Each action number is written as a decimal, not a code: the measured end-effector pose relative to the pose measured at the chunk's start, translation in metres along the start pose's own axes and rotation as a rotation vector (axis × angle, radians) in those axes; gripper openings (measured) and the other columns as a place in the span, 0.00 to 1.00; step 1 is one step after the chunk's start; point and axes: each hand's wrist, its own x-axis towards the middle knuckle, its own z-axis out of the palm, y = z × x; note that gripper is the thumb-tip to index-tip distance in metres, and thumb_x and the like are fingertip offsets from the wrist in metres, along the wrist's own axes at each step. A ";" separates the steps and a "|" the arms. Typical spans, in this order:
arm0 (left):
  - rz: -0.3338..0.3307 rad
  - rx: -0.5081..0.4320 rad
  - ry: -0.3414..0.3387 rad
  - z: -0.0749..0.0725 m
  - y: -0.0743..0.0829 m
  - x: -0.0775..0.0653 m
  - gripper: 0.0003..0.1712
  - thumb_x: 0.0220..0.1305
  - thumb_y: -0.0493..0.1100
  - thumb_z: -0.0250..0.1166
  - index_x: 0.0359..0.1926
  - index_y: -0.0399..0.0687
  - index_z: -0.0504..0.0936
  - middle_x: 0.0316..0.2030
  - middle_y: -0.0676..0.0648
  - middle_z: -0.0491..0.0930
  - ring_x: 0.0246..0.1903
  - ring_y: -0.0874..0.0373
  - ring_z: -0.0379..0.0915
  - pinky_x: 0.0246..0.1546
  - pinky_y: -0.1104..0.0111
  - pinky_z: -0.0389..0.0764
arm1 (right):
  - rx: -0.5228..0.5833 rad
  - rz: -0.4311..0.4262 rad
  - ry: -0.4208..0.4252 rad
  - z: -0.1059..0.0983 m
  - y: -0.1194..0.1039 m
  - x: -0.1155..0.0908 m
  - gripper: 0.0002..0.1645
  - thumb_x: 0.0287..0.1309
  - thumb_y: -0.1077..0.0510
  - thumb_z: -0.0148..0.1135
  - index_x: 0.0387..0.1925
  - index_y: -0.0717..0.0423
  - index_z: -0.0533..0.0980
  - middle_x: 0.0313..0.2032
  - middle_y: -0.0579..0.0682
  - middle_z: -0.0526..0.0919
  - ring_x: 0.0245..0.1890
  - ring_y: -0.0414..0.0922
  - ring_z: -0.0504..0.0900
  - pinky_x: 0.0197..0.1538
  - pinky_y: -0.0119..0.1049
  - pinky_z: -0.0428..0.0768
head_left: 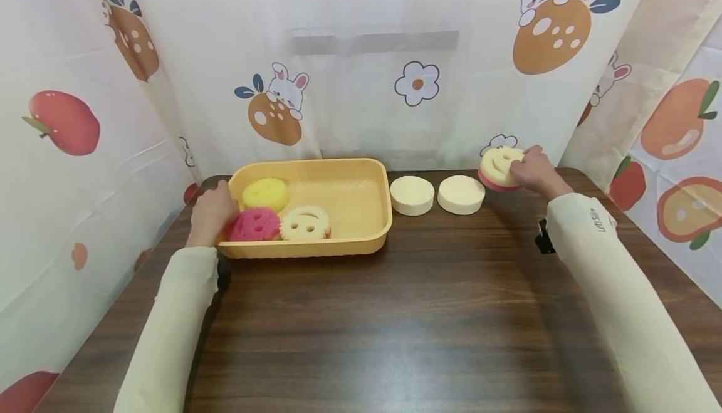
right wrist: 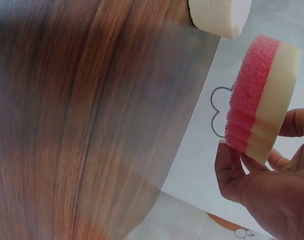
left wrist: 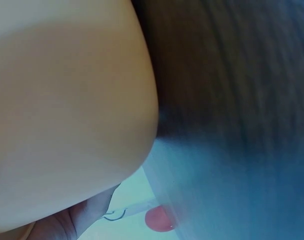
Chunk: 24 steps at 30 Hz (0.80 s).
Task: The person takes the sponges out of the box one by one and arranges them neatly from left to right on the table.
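In the head view my right hand (head_left: 538, 172) pinches a round two-layer smiley sponge (head_left: 499, 166), cream on top and red-pink beneath, held above the table at the back right. The right wrist view shows thumb and fingers (right wrist: 229, 167) on both faces of this sponge (right wrist: 264, 95). My left hand (head_left: 211, 212) grips the left end of a yellow plastic tub (head_left: 316, 249); its fingertips are hidden. Inside the tub lie a yellow scalloped sponge (head_left: 266, 194), a pink face sponge (head_left: 255, 225) and a cream smiley sponge (head_left: 305, 223). The tub's outer wall (left wrist: 76, 110) fills much of the left wrist view.
Two cream round sponges, one (head_left: 412, 195) beside the tub and another (head_left: 460, 195) to its right, lie near the back edge. The dark wooden table (head_left: 383, 325) spreads in front. A fruit-and-rabbit printed curtain (head_left: 361, 106) hangs behind and at both sides.
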 end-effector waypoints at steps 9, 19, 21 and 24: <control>-0.003 0.005 -0.003 0.000 0.004 0.001 0.30 0.70 0.43 0.50 0.65 0.27 0.57 0.46 0.26 0.71 0.41 0.35 0.73 0.42 0.41 0.83 | -0.092 0.041 -0.037 0.003 0.014 0.002 0.35 0.58 0.53 0.33 0.54 0.83 0.49 0.46 0.78 0.61 0.43 0.68 0.63 0.50 0.64 0.68; 0.010 0.005 0.007 0.000 0.002 -0.001 0.28 0.70 0.42 0.50 0.64 0.27 0.58 0.46 0.26 0.72 0.41 0.35 0.73 0.43 0.41 0.82 | -0.063 0.115 -0.058 0.003 0.021 -0.005 0.36 0.56 0.54 0.37 0.55 0.83 0.47 0.46 0.76 0.59 0.44 0.68 0.62 0.50 0.63 0.68; 0.006 0.004 0.007 0.000 0.001 -0.001 0.29 0.70 0.42 0.50 0.64 0.28 0.58 0.45 0.26 0.72 0.40 0.35 0.73 0.43 0.41 0.82 | -0.061 0.122 -0.069 0.003 0.021 -0.007 0.37 0.56 0.54 0.37 0.55 0.83 0.47 0.47 0.77 0.60 0.45 0.68 0.62 0.52 0.64 0.67; 0.004 0.002 0.005 0.000 0.001 0.000 0.29 0.70 0.42 0.50 0.65 0.28 0.57 0.46 0.26 0.72 0.41 0.35 0.73 0.43 0.41 0.82 | -0.071 0.139 -0.088 0.005 0.021 -0.009 0.38 0.57 0.54 0.37 0.56 0.84 0.47 0.48 0.78 0.60 0.48 0.71 0.62 0.54 0.65 0.67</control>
